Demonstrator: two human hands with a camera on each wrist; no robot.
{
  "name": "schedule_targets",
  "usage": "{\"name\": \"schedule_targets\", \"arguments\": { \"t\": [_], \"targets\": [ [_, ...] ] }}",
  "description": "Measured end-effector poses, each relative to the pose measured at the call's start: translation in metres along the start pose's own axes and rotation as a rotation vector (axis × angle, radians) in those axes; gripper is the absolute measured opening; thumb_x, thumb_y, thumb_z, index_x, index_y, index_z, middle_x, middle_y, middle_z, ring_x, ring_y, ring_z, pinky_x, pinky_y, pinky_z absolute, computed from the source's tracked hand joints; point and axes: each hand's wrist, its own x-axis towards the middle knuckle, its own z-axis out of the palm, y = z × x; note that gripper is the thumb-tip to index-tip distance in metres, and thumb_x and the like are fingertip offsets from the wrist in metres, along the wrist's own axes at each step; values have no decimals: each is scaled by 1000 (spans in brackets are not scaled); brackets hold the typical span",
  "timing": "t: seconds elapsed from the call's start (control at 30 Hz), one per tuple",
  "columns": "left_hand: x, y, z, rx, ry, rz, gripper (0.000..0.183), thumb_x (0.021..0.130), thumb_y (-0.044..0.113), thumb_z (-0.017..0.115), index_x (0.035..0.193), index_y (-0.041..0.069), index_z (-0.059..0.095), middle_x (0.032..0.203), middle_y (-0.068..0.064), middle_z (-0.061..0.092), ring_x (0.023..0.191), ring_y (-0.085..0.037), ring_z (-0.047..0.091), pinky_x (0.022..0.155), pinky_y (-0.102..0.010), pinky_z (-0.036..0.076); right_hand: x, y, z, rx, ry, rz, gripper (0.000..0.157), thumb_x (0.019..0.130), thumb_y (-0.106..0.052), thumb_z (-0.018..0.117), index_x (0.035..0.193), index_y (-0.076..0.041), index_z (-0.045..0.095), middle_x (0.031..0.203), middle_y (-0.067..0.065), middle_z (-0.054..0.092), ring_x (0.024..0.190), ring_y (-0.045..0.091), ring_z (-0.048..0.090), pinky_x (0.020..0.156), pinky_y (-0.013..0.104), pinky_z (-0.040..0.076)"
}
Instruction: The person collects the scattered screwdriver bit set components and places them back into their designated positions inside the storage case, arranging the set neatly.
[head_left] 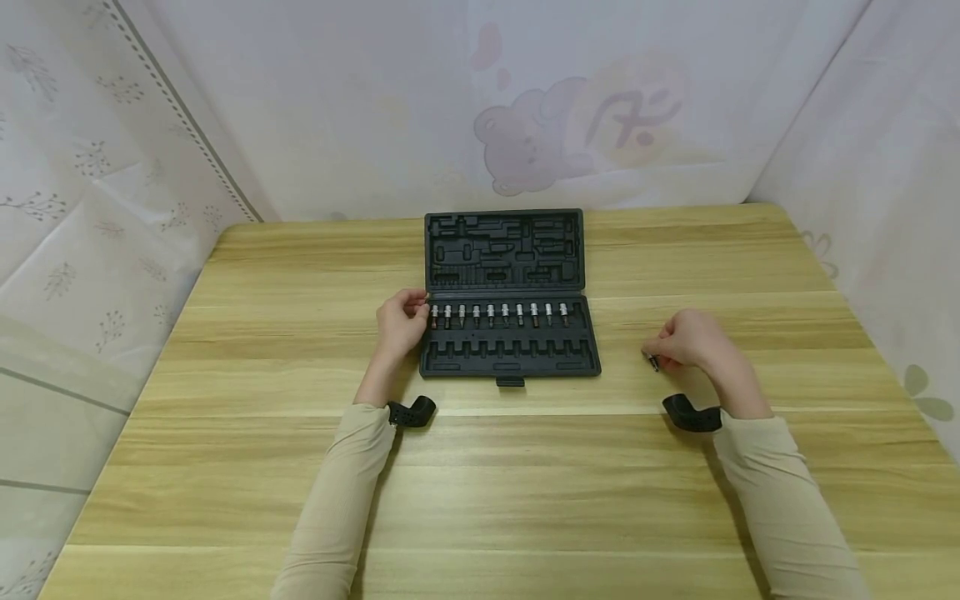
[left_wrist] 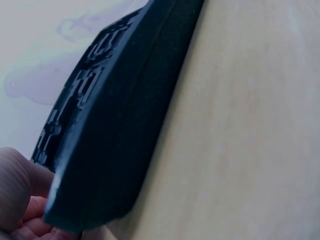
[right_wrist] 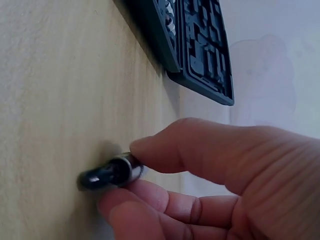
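Observation:
A black plastic tool case (head_left: 510, 367) lies open on the wooden table, its lid (head_left: 504, 250) laid back. Several silver socket bits (head_left: 491, 313) stand in a row across its upper part, and moulded slots run below them. At the case's left edge, my left hand (head_left: 402, 321) grips the side; in the left wrist view its thumb and fingers are around the case corner (left_wrist: 95, 200). To the right of the case, my right hand (head_left: 690, 340) pinches a socket bit (right_wrist: 131, 169) between thumb and fingers, just over the table. The bit's dark end points away from the palm.
The wooden table (head_left: 562, 492) stretches around the case, with light printed curtains (head_left: 360, 108) behind it and at both sides. Each wrist carries a black camera mount (head_left: 412, 412), close above the tabletop. A small latch (head_left: 510, 382) juts from the case's front.

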Motion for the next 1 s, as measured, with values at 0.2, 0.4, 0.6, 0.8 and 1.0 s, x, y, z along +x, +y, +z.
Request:
{"name": "schedule_targets", "arguments": {
  "t": [0.2,0.4,0.6,0.8,1.0],
  "targets": [
    [-1,1,0,-1,-3,-5,22,88,-3,56,108,-8,63,98,-22,64,90,-31,61,81,-37,50,2,1,2,8,-9,24,29,81,-26,64,59,-6,64,50,-1,58,52,14,55,53,26,40],
    [-1,1,0,2,4,2,23,87,-3,56,108,-8,63,98,-22,65,89,-31,61,80,-38,50,4,-1,0,20,-14,6,31,82,-26,63,57,-8,61,49,-2,56,52,14,51,52,26,36],
    [0,1,0,2,-2,-16,23,88,-2,56,109,-7,63,99,-22,64,90,-30,61,81,-37,50,10,-9,-4,20,-8,-16,34,84,-28,62,56,-9,61,50,-2,57,54,14,52,54,26,36],
    [0,1,-1,2,-12,-21,23,88,-2,56,110,-7,63,100,-21,64,91,-30,60,81,-37,50,18,-24,-7,51,-6,-32,31,86,-26,60,64,-5,66,53,-2,60,57,14,56,58,26,41],
    [1,0,0,10,-13,-22,23,89,-1,56,110,-7,63,100,-21,64,91,-30,60,81,-36,50,26,-40,-9,86,-5,-56,28,85,-22,60,67,-2,66,53,-2,60,57,14,55,55,26,40]
  ]
}}
